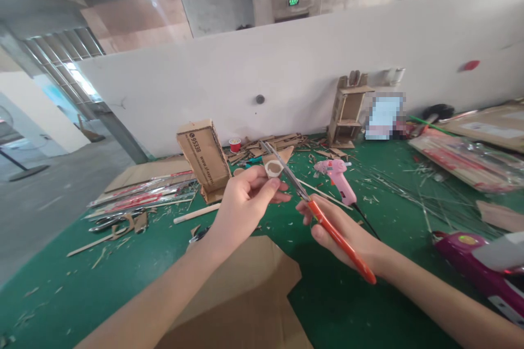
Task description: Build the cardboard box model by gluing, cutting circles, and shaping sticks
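Observation:
My left hand [245,199] pinches a small rounded cardboard piece [273,174] with a pale edge between thumb and fingers. Scissors with long metal blades and orange handles [336,237] are gripped in my right hand [339,229]. Their blades point up and away, passing close along the right side of the piece; whether they touch it I cannot tell. Under my forearms lies a large flat cardboard sheet [245,289]. Beyond the right hand, a pink glue gun [339,177] rests on the green table [123,294].
A cardboard box structure [204,161] leans at left, near pliers [117,221] and wrapped sticks [143,193]. Cardboard scraps [286,142] and a red cup [234,145] lie toward the white wall [184,82]. A cardboard stand [347,112] is behind; a purple tool [470,253] sits right.

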Tool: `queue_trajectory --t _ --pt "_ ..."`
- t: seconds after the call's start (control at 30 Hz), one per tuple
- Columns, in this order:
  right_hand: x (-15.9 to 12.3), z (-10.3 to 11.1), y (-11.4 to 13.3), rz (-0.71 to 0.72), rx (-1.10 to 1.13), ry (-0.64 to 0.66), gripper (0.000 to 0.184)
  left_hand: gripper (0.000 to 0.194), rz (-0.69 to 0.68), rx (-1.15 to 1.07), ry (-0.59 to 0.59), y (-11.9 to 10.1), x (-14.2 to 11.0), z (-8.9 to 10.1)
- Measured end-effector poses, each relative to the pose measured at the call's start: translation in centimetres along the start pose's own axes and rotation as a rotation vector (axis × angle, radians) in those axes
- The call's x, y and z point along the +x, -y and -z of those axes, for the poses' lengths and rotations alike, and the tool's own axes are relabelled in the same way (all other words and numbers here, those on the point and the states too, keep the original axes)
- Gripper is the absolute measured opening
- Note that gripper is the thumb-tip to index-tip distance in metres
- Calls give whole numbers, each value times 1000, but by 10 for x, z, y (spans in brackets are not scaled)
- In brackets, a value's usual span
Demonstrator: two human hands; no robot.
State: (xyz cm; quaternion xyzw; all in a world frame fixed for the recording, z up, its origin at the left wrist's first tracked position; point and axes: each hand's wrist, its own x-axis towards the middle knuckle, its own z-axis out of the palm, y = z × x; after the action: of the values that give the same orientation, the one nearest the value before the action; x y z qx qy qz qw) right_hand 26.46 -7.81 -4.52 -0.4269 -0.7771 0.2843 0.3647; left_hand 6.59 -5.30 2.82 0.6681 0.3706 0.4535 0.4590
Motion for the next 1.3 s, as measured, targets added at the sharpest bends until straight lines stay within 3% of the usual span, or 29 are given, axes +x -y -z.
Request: queue_trajectory --t 0.4,1.1,1.3 --pt "2 -2 1 -74 130 63 33 15 15 -26 20 3 -3 -8" --pt "4 -1 16 -102 -21 79 24 21 -41 26 39 4 -4 -6" --pt "3 -4 13 -110 -20 63 30 26 -52 94 57 4 -5 -4"
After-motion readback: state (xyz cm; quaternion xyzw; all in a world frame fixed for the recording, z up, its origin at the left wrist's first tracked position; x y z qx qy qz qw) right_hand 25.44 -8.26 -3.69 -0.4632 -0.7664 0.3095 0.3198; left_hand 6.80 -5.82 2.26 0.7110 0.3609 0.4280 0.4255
